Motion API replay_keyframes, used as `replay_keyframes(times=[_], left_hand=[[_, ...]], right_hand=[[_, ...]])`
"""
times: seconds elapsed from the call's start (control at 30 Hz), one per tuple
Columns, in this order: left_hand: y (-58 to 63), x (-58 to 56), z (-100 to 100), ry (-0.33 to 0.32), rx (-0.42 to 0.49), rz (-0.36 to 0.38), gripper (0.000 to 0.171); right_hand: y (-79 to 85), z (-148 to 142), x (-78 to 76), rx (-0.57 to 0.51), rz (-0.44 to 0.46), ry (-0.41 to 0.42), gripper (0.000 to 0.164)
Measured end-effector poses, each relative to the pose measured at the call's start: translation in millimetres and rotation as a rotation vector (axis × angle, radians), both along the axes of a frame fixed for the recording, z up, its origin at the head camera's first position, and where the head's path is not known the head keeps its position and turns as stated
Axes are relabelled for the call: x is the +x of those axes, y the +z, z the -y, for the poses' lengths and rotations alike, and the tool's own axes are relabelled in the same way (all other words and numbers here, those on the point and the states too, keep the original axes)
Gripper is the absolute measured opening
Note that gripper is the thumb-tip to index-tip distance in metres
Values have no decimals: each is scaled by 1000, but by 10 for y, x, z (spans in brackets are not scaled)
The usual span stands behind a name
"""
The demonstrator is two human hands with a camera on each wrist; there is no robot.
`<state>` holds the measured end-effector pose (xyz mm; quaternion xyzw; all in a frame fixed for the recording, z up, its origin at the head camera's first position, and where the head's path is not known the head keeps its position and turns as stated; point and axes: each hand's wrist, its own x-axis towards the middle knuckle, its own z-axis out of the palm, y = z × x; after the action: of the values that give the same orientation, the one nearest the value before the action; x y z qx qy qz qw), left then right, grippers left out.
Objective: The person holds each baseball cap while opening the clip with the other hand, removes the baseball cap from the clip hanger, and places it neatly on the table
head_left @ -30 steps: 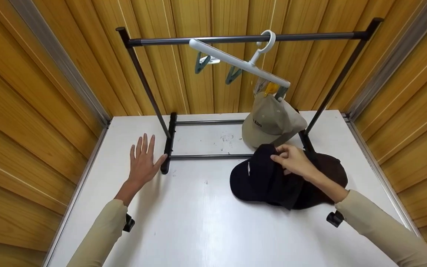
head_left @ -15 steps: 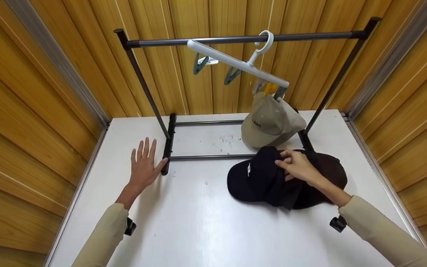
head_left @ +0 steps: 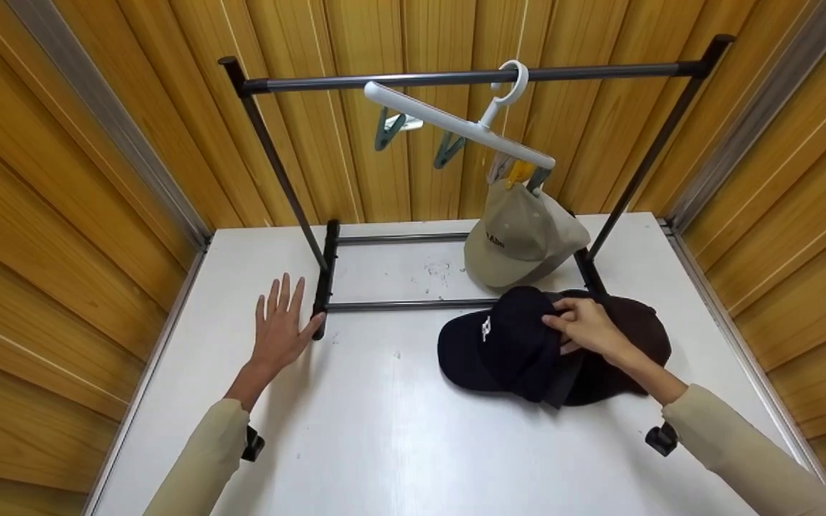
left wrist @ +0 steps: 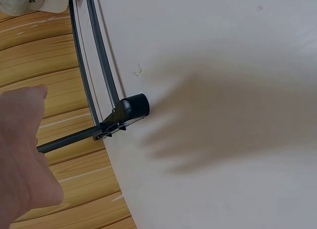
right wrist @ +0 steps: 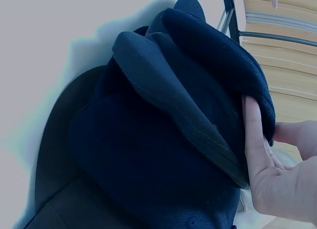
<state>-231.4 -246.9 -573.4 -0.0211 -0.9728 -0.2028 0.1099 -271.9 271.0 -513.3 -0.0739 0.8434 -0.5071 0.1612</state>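
My right hand [head_left: 589, 328] pinches the rear edge of a navy cap [head_left: 517, 344] with a white emblem. In the right wrist view its fingers reach inside this cap [right wrist: 218, 51] while the thumb stays outside. Under it lies another dark blue cap [right wrist: 143, 160], and a dark brown cap [head_left: 641, 331] rests at the right. My left hand [head_left: 282, 326] is spread flat above the table, beside the left foot [head_left: 323, 287] of a rack. Its shadow falls on the table in the left wrist view. A beige cap [head_left: 517, 240] hangs clipped to a white hanger [head_left: 449, 125].
The hanger hooks over the rack's dark top bar [head_left: 420, 79], and green clips [head_left: 449, 149] hang along it. Low crossbars [head_left: 406, 306] join the rack's feet on the white table [head_left: 384, 430]. Wood-patterned walls [head_left: 83, 143] enclose the table's back and sides.
My right hand has drawn slightly right and towards me with the navy cap, which has turned so its white emblem shows more. The left hand has sunk a little towards me.
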Motion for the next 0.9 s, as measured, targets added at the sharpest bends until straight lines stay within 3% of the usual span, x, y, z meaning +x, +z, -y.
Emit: replay_keyframes(times=[0.23,0.5,0.7,0.9], left_hand=[[-30,10,-30,-22,5,31,79],[36,-24,-179,-88,17,41,77],[172,-195,-468,-213,-8,13,73],[436,-505,-878,-361,-111,32,68]], right_hand=[[45,-26,54,-26,22,9,51],[185,-135,11,-78,27,5,45],[314,-174,-107,-31,-39,-15,38],[413,-180,-294,-18,-111,-34,35]])
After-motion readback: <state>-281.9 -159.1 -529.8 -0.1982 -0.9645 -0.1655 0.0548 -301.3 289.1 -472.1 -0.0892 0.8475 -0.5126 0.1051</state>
